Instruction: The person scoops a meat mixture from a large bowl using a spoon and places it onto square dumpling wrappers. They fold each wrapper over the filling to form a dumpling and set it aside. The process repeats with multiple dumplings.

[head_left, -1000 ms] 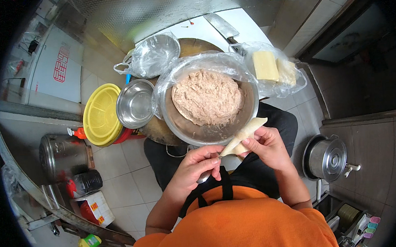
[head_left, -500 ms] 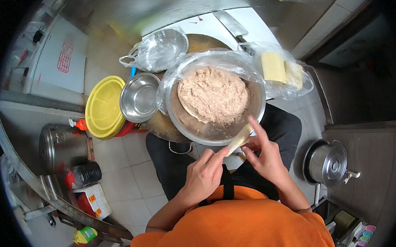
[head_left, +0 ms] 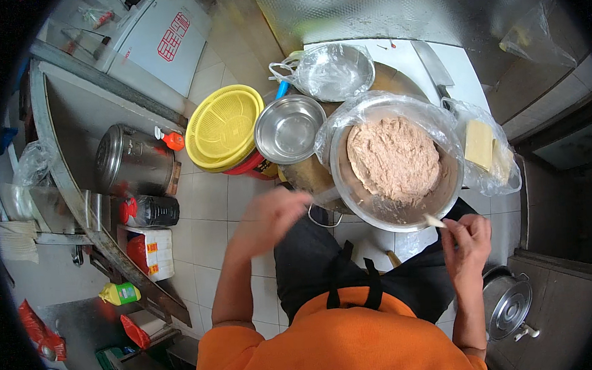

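A wide steel bowl [head_left: 355, 196] lined with clear plastic holds a mound of pale pink minced meat [head_left: 395, 158]. At its near right rim my right hand [head_left: 468, 243] is closed, thumb and fingertips pinching a small pale wrapper [head_left: 435, 221] whose tip points toward the bowl. Left of the bowl, my left hand [head_left: 271, 220] is raised over the floor and smeared by motion. A faint pale streak runs from its fingertips toward the bowl; what it is, I cannot make out. Stacked square yellowish wrappers [head_left: 479, 143] lie in a clear bag to the bowl's right.
An empty steel basin [head_left: 290, 128] stands left of the bowl, beside a yellow colander [head_left: 224, 125] on a red bucket. Behind is a plastic-covered pan [head_left: 337, 72]. A cleaver [head_left: 432, 64] rests on the white board at the back. A lidded pot [head_left: 508, 304] stands low right.
My hands have parted: the left swung up and leftward, the right moved right with the pale wrapper both were touching. The whole view has shifted, so the bowl appears farther right.
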`<action>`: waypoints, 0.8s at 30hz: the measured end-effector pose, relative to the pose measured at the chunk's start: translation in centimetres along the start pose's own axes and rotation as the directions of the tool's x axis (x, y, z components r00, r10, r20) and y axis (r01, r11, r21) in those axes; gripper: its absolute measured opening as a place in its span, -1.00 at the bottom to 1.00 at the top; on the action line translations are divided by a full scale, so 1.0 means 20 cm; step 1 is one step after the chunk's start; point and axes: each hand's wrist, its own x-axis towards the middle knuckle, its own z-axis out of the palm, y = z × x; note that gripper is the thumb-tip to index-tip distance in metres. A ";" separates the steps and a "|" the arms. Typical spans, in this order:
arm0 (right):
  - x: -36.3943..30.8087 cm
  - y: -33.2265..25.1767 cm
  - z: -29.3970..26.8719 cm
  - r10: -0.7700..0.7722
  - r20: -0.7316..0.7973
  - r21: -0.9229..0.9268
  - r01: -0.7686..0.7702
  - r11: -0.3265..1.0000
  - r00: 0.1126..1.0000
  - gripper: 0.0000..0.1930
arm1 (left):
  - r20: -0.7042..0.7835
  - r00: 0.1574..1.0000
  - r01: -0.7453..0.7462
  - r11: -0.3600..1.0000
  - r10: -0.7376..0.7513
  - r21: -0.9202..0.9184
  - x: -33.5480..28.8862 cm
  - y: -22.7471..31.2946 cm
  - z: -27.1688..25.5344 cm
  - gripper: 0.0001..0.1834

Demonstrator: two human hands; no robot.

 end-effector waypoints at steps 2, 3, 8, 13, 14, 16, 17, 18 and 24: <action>0.01 0.00 -0.01 0.019 -0.012 0.069 -0.018 0.997 1.000 -0.84 | -0.284 0.959 0.108 0.946 -0.017 0.307 0.07 -0.12 -0.05 -0.82; 0.01 -0.01 -0.01 0.040 0.020 0.086 -0.042 0.995 0.999 -0.87 | -0.323 0.946 0.157 0.864 0.007 0.478 0.11 -0.18 -0.07 -0.86; -0.06 -0.14 0.13 0.309 0.555 0.757 -0.623 0.196 0.772 -0.88 | -0.239 0.970 0.193 0.492 0.032 0.849 0.32 -0.36 -0.05 -0.94; -0.08 -0.16 0.20 0.219 0.739 0.674 -0.707 -0.217 0.637 -0.82 | -0.324 0.936 0.207 0.530 0.137 0.822 0.35 -0.34 -0.01 -0.92; -0.08 -0.15 0.20 0.231 0.746 0.666 -0.705 -0.243 0.625 -0.81 | -0.374 0.916 0.194 0.656 0.145 0.729 0.33 -0.31 -0.02 -0.94; -0.07 -0.13 0.19 0.273 0.741 0.668 -0.714 -0.209 0.613 -0.79 | -0.464 0.877 0.124 0.873 0.126 0.472 0.27 -0.22 -0.03 -0.94; -0.06 -0.12 0.19 0.293 0.740 0.667 -0.715 -0.210 0.605 -0.79 | -0.471 0.879 0.088 0.948 0.070 0.305 0.23 -0.16 0.00 -0.94; -0.05 -0.11 0.19 0.304 0.731 0.675 -0.712 -0.193 0.611 -0.79 | -0.464 0.886 0.058 0.995 -0.013 0.082 0.18 -0.10 0.04 -0.91; -0.01 -0.12 0.24 0.267 0.666 0.741 -0.659 -0.127 0.697 -0.81 | -0.249 0.960 -0.141 0.989 0.125 -0.047 0.12 0.22 0.30 -0.85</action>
